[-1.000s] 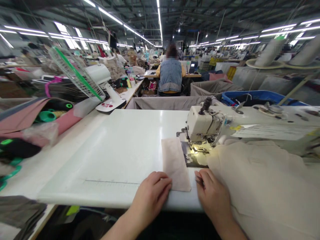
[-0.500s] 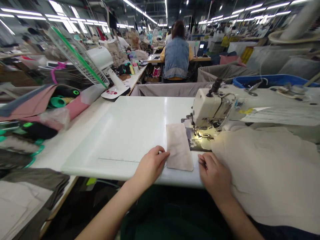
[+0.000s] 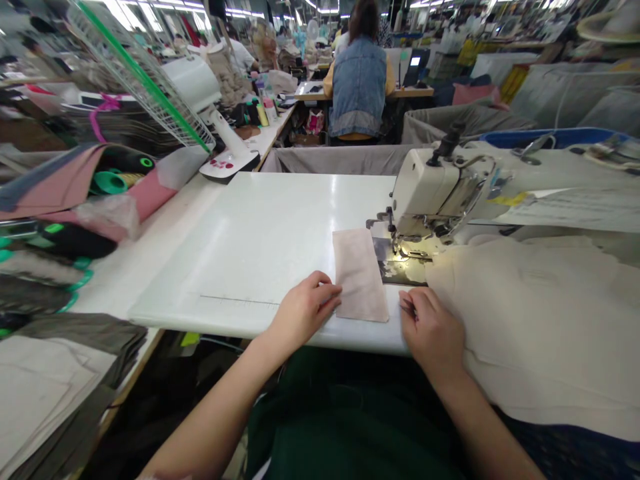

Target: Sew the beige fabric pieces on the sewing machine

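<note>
A small beige rectangle of fabric (image 3: 359, 273) lies flat on the white sewing table, just left of the sewing machine's needle area. At its left edge is my left hand (image 3: 306, 307), thumb and fingertips pinched together on the fabric's border. To the right of the fabric, apart from it, my right hand (image 3: 434, 330) rests at the table's front edge. Its fingers are curled round a small dark tool (image 3: 409, 307), mostly hidden in the grip. The sewing machine (image 3: 430, 197) stands beyond my right hand, its lamp lighting the metal plate (image 3: 403, 272).
Large pale fabric pieces (image 3: 545, 320) are heaped right of the machine. At left stand a white fan (image 3: 220, 133), thread cones (image 3: 55, 267) and stacked cloth (image 3: 45, 380). A cloth-lined bin (image 3: 335, 160) borders the table's far edge. Ahead sits a person in a denim vest (image 3: 357, 87).
The view has tilted down a little, so everything sits higher in the picture. Both hands and the fabric rectangle keep nearly the same places on the table.
</note>
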Tool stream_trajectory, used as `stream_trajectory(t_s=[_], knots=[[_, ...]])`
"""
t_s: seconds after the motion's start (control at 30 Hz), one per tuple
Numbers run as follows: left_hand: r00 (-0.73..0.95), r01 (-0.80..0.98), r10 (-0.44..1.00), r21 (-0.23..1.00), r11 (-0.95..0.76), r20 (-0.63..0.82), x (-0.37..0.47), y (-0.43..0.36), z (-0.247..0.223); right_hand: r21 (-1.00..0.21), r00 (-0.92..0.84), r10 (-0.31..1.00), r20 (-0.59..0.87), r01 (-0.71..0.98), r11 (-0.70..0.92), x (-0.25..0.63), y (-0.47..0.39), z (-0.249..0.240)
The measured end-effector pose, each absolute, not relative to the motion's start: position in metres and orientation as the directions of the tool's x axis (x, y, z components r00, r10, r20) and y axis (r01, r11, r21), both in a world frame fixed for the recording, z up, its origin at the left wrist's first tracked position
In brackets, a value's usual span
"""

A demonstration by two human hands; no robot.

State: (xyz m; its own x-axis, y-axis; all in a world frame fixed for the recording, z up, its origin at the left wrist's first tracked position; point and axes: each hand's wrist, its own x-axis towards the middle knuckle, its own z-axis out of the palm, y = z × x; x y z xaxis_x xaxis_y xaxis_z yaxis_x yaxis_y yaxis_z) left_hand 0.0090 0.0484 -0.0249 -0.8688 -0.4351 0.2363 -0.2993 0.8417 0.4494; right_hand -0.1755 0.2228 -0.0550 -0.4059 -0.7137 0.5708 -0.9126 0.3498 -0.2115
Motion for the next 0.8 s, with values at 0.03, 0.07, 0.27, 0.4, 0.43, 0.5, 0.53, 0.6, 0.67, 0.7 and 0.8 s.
stream_trajectory(t_s=[0.03,0.07,0.27,0.4,0.43,0.5,0.53,0.6,0.67,0.7,0.8], knots=[[-0.868,-0.299,-0.437,0.454,0.839,0.236,0.0091,0.0483,-0.0248,-0.212,-0.407,-0.713,0.57,-0.912,0.351,-0.1754,0.2228,-0.0547],[-0.867,-0.298,-0.438,0.458,0.837,0.236,0.0093,0.0482,-0.0249,-0.213,-0.408,-0.713,0.571,-0.912,0.352,-0.1753,0.2228,-0.0546],[-0.863,-0.288,-0.44,0.472,0.833,0.25,0.0113,0.0477,-0.027,-0.207,-0.411,-0.711,0.571,-0.91,0.359,-0.1746,0.2225,-0.0544],[-0.863,-0.284,-0.436,0.468,0.837,0.256,0.0116,0.047,-0.029,-0.208,-0.411,-0.708,0.574,-0.91,0.359,-0.1743,0.2227,-0.0545],[-0.863,-0.284,-0.436,0.468,0.837,0.257,0.0116,0.0468,-0.0295,-0.21,-0.412,-0.708,0.574,-0.909,0.359,-0.1743,0.2228,-0.0545],[-0.861,-0.284,-0.438,0.472,0.835,0.257,0.0117,0.0464,-0.0303,-0.211,-0.412,-0.708,0.573,-0.909,0.358,-0.1744,0.2229,-0.0543],[-0.86,-0.284,-0.44,0.474,0.833,0.258,0.0119,0.0463,-0.0305,-0.212,-0.411,-0.71,0.572,-0.91,0.356,-0.1745,0.2229,-0.0542],[-0.859,-0.286,-0.444,0.479,0.83,0.257,0.0121,0.0464,-0.0301,-0.213,-0.41,-0.714,0.568,-0.911,0.353,-0.1748,0.2229,-0.0541],[-0.858,-0.288,-0.448,0.488,0.824,0.252,0.0121,0.0471,-0.0283,-0.217,-0.412,-0.717,0.563,-0.91,0.353,-0.175,0.2226,-0.0541],[-0.859,-0.292,-0.451,0.492,0.82,0.243,0.0118,0.0475,-0.0268,-0.22,-0.416,-0.716,0.561,-0.909,0.355,-0.175,0.2224,-0.0541],[-0.877,-0.315,-0.444,0.48,0.819,0.182,0.0092,0.0473,-0.0207,-0.238,-0.427,-0.71,0.561,-0.904,0.355,-0.1747,0.2217,-0.0541]])
